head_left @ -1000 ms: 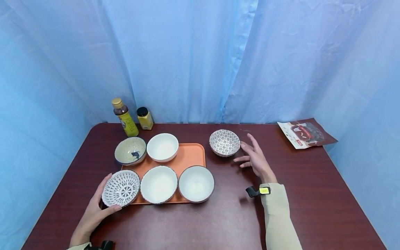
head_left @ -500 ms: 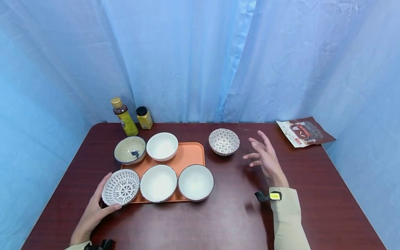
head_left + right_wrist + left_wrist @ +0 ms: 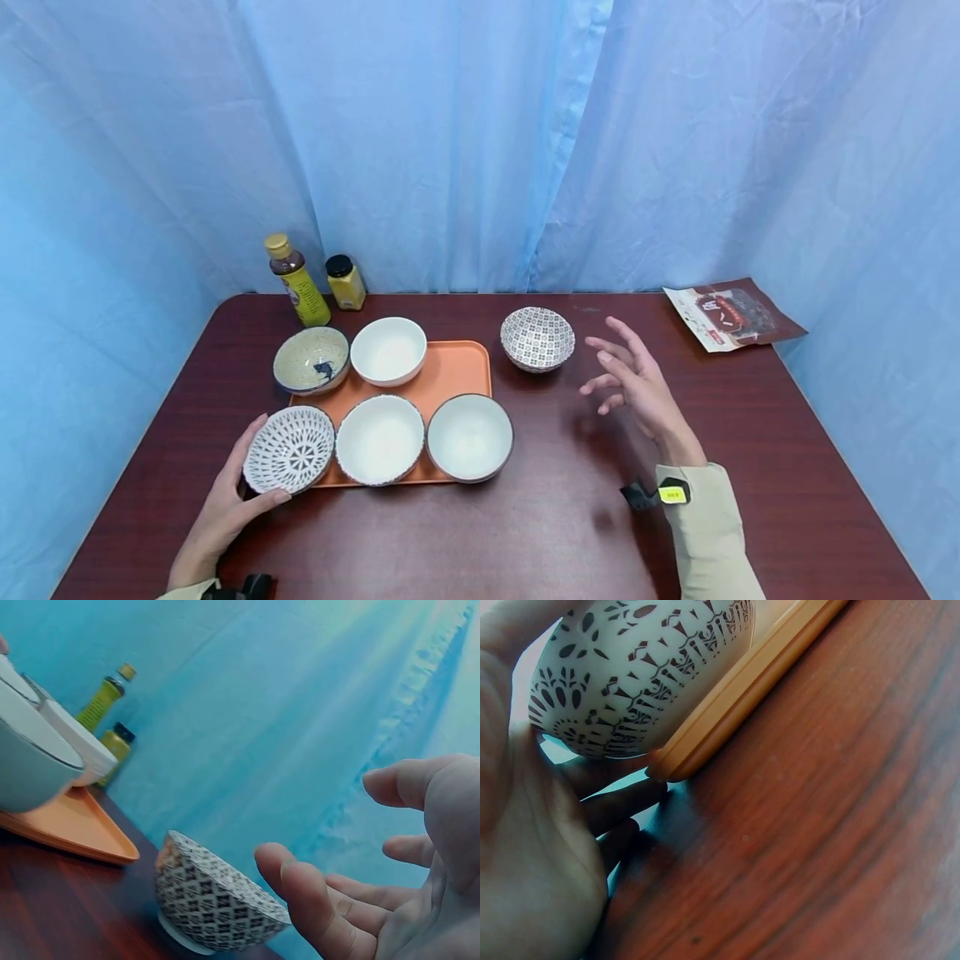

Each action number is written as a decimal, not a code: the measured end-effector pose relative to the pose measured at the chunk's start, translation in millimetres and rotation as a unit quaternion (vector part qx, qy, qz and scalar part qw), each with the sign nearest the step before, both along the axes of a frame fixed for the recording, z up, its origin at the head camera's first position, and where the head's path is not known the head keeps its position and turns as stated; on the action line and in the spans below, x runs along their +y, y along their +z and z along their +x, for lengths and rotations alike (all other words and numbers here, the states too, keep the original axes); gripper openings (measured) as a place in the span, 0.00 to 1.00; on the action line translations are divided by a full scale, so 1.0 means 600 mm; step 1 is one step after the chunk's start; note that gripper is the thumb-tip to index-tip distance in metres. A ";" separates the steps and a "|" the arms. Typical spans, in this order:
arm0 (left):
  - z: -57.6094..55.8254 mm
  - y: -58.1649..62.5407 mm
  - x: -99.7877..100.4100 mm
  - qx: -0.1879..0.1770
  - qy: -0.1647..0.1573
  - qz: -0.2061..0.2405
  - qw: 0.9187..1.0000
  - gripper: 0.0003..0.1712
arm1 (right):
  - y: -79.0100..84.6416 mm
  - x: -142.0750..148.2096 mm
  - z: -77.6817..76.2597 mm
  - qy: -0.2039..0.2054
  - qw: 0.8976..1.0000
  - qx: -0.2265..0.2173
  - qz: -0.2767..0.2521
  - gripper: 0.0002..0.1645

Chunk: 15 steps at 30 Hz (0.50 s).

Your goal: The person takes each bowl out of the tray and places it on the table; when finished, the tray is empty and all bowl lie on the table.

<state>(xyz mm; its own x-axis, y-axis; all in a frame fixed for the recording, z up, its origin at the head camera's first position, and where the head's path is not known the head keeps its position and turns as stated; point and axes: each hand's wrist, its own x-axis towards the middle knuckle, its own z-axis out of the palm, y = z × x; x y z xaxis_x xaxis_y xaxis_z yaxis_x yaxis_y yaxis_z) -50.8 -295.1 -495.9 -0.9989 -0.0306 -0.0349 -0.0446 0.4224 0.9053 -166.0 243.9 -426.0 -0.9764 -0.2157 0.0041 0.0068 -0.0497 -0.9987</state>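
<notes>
My left hand holds a white bowl with a dark leaf-like pattern by its left side, thumb at the near rim. The bowl is at the near left corner of the orange tray. In the left wrist view, some fingers reach below this bowl to the tray's corner. My right hand hovers over the table with fingers spread, holding nothing. To its left, apart from it, a bowl with a small dark tile pattern stands on the table.
Also at the tray are a beige bowl with a blue mark, a plain white bowl, a speckle-rimmed bowl and a dark-rimmed bowl. Behind stand a sauce bottle and a yellow jar. A brown-and-white packet lies far right.
My right hand has drawn away from the tile-patterned bowl, to the right and slightly nearer. The bowls and my left hand stay where they were.
</notes>
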 end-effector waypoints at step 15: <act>0.000 -0.002 0.000 0.002 0.000 0.011 1.000 0.61 | -0.012 -0.053 0.020 0.086 0.994 -0.023 0.056 0.38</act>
